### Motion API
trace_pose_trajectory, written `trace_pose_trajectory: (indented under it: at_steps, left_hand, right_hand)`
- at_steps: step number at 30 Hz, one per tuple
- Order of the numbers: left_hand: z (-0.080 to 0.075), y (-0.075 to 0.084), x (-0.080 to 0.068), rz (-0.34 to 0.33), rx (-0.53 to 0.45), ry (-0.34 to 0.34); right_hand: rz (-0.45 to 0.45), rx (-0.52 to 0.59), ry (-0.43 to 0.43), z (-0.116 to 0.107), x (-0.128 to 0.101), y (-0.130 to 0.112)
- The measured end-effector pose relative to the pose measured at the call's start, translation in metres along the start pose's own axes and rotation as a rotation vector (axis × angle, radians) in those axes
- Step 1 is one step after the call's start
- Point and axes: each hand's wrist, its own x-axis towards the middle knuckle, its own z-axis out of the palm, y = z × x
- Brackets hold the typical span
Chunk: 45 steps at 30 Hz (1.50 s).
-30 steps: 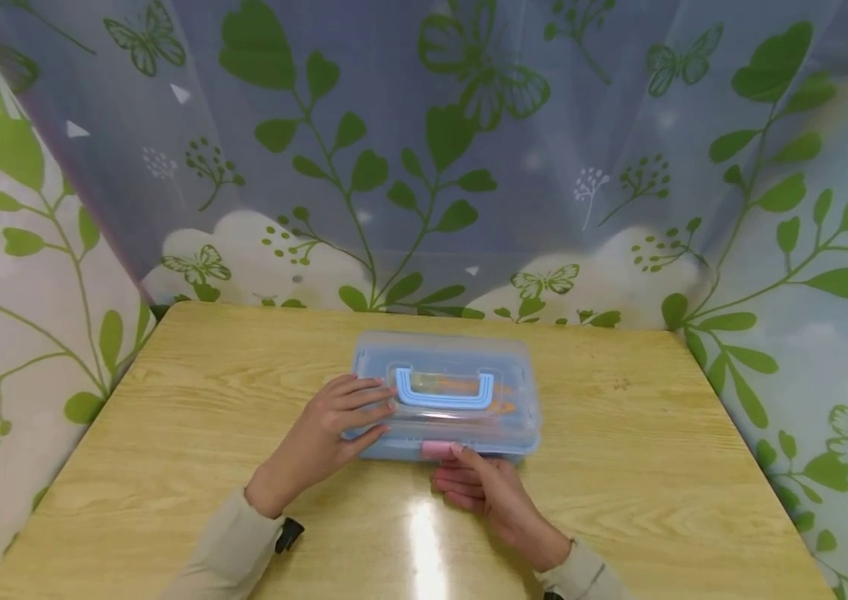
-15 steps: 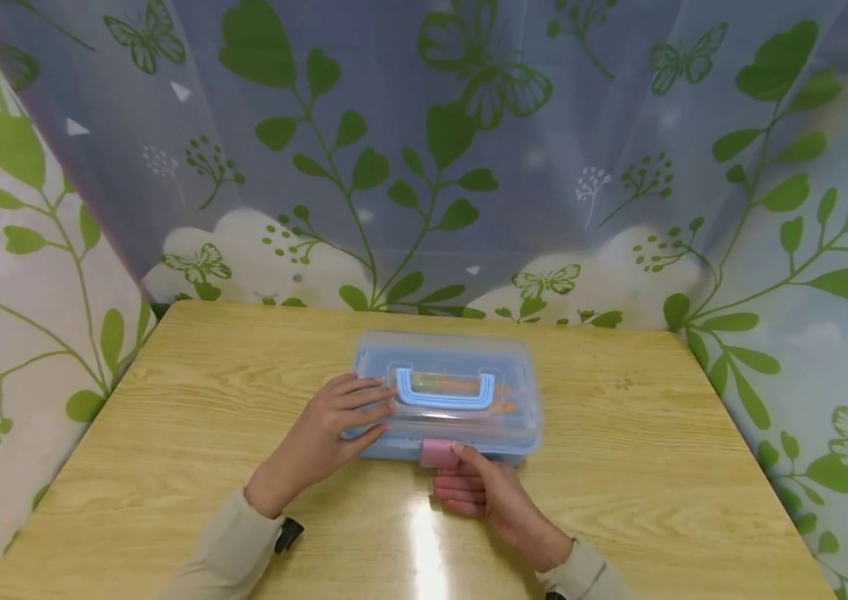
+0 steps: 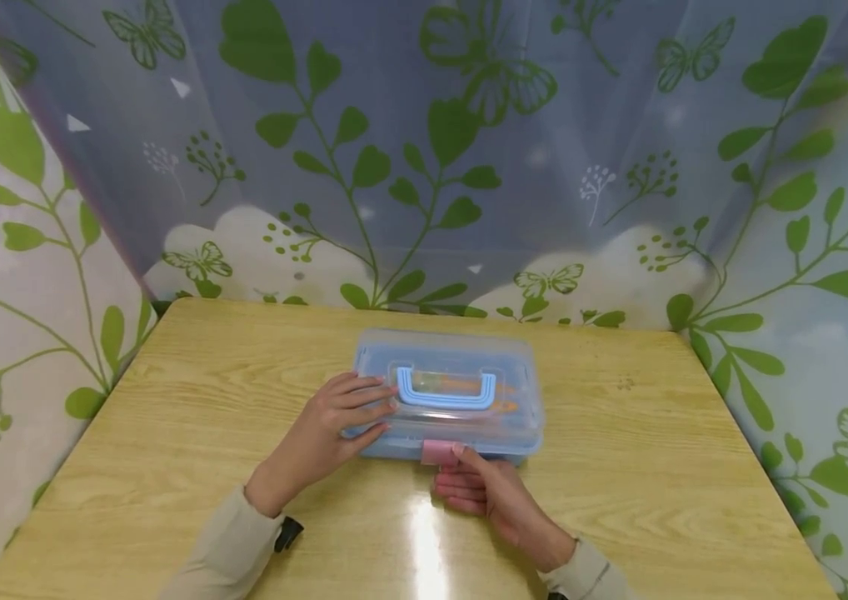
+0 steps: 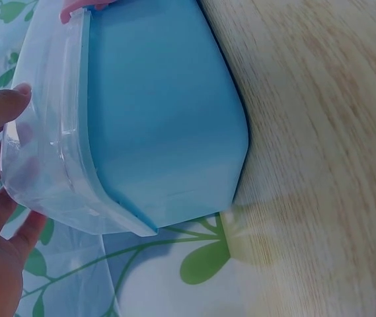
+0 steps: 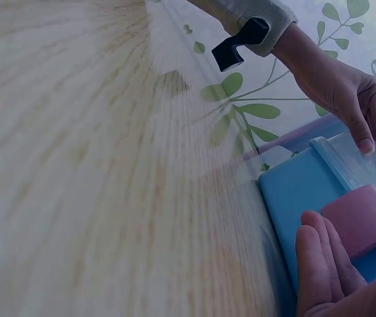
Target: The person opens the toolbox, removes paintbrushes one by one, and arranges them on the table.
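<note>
A storage box with a blue base and clear lid stands on the table. Its blue carrying handle lies on the lid, and orange items show through the plastic. My left hand rests on the lid's left end, fingers spread; in the left wrist view its thumb lies at the lid's edge. At the front, my right hand has its thumb at the right end of the pink latch, the other fingers extended below. The latch juts outward in the right wrist view.
The wooden table reaches out on both sides of the box. Behind it and along the sides hangs a curtain printed with leaves and butterflies. A black clip sits at the left cuff.
The pink latch has swung outward from the box front under my right thumb, mostly between the first two frames. My left hand and the box have stayed in place.
</note>
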Motion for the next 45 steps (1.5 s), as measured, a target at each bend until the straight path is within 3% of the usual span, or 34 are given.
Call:
trace_pose_trajectory:
  at_steps: [8,14,25,37,45]
  left_hand:
    - [-0.002,0.0,0.002,-0.016,-0.005,-0.016]
    - [-0.003,0.001,0.0,-0.035,-0.012,-0.027]
    - [0.0,0.0,0.0,-0.028,-0.028,-0.02]
    - [0.001,0.005,0.001,-0.056,-0.034,-0.022]
    - [0.002,0.006,0.0,-0.057,-0.028,-0.031]
  right_hand:
    - [-0.047,-0.008,-0.06,-0.005,-0.003,0.001]
    - [-0.029,0.001,-0.103,-0.008,-0.004,0.001]
    - [-0.105,-0.018,-0.259,-0.019,-0.006,0.003]
    - [-0.152,-0.19,-0.275,-0.033,-0.004,-0.002]
    - [-0.28,-0.421,-0.291,-0.035,-0.005,-0.003]
